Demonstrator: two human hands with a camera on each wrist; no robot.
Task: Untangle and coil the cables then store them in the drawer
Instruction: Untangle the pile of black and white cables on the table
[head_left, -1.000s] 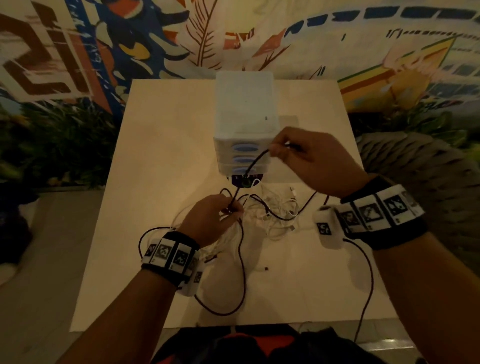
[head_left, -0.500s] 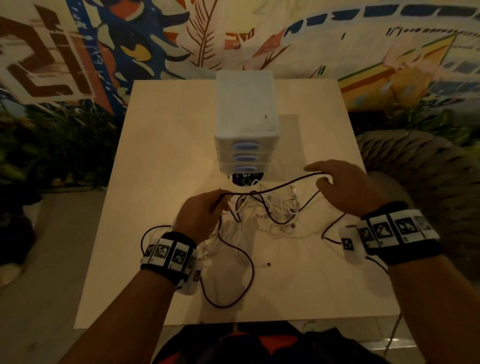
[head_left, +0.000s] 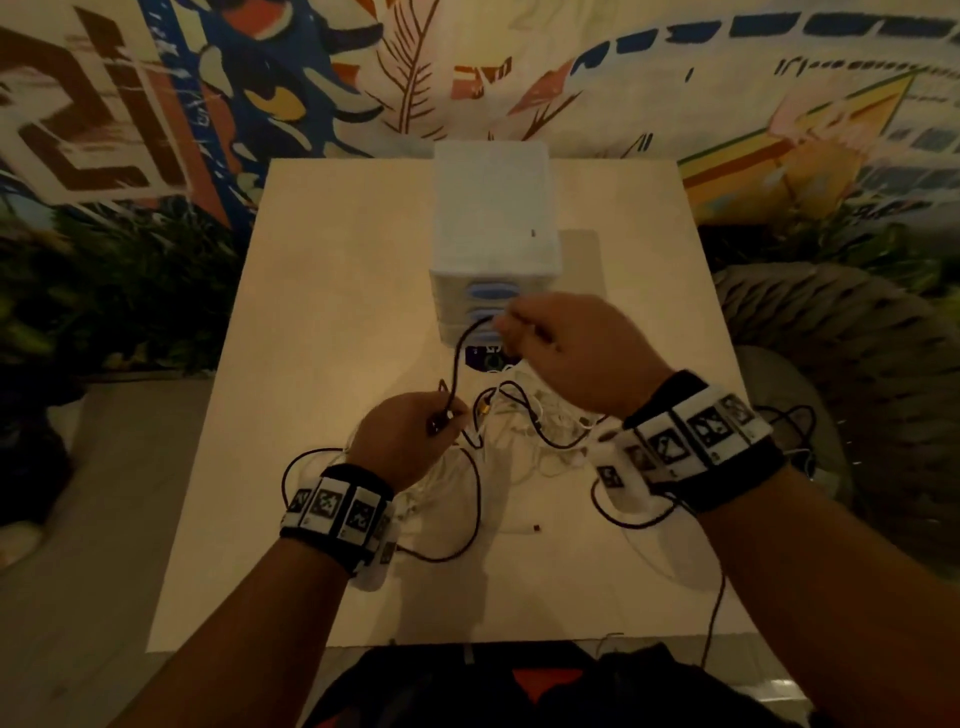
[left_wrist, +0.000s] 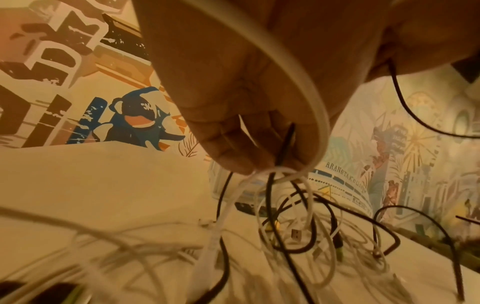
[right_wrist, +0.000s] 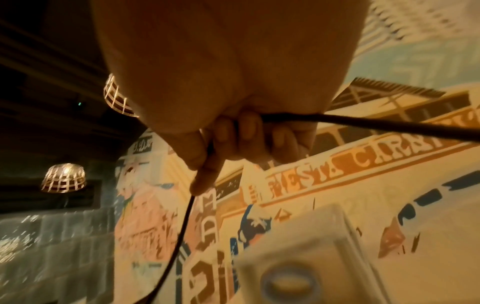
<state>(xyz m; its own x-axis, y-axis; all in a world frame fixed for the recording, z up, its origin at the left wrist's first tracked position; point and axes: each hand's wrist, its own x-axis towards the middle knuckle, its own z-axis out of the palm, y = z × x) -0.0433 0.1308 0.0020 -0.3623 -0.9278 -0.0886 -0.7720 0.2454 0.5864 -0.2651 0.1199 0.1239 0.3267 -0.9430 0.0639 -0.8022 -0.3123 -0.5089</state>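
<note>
A black cable (head_left: 457, 358) runs between both hands above a tangle of white and black cables (head_left: 524, 426) on the table. My left hand (head_left: 415, 431) grips the black cable low over the tangle; in the left wrist view its fingers (left_wrist: 249, 144) also pinch white cable loops (left_wrist: 280, 172). My right hand (head_left: 561, 343) is raised in front of the white drawer unit (head_left: 493, 223) and pinches the black cable (right_wrist: 337, 121) between thumb and fingers. The three drawers with blue handles (head_left: 491, 293) are closed.
The light wooden table (head_left: 322, 322) stands against a painted mural wall. A loose black loop (head_left: 467, 525) lies near my left wrist, another by my right wrist (head_left: 623, 514). A woven chair (head_left: 831, 332) sits to the right. A small plug end (head_left: 535, 528) lies alone.
My right hand has risen from the table's right side back up to the drawer front, pulling the black cable upward. My left hand stays over the tangle, holding its end.
</note>
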